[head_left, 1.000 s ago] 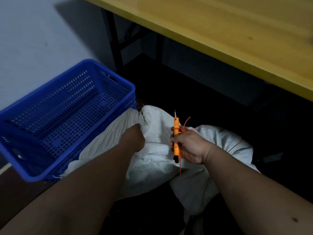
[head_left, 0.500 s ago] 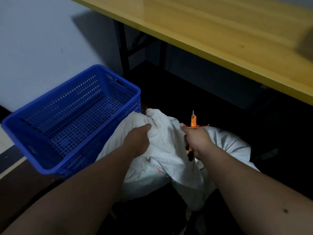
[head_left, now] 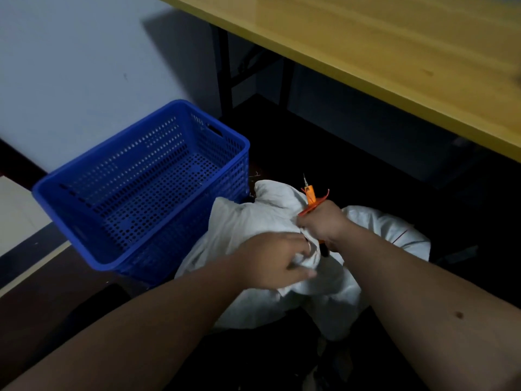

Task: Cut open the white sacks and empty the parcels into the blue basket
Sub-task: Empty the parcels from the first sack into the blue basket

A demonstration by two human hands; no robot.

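Note:
A crumpled white sack [head_left: 248,221] lies on the dark floor beside the blue basket [head_left: 84,215], which holds nothing I can see. A second white sack [head_left: 394,235] bulges behind it on the right. My right hand [head_left: 324,221] grips an orange utility knife [head_left: 311,197] with its blade pointing up and away, and a red cord strand loops by the handle. My left hand [head_left: 270,258] pinches a fold of the front sack's cloth just below the right hand. No parcels show.
A yellow wooden table [head_left: 394,52] overhangs the area at the upper right, its black legs [head_left: 225,71] standing behind the basket. A pale wall [head_left: 70,66] is at the left. Pale floor tile [head_left: 17,210] lies left of the basket.
My left hand has slid right along the sack to meet the right hand and now pinches cloth there. The view has shifted, so the basket sits more to the centre.

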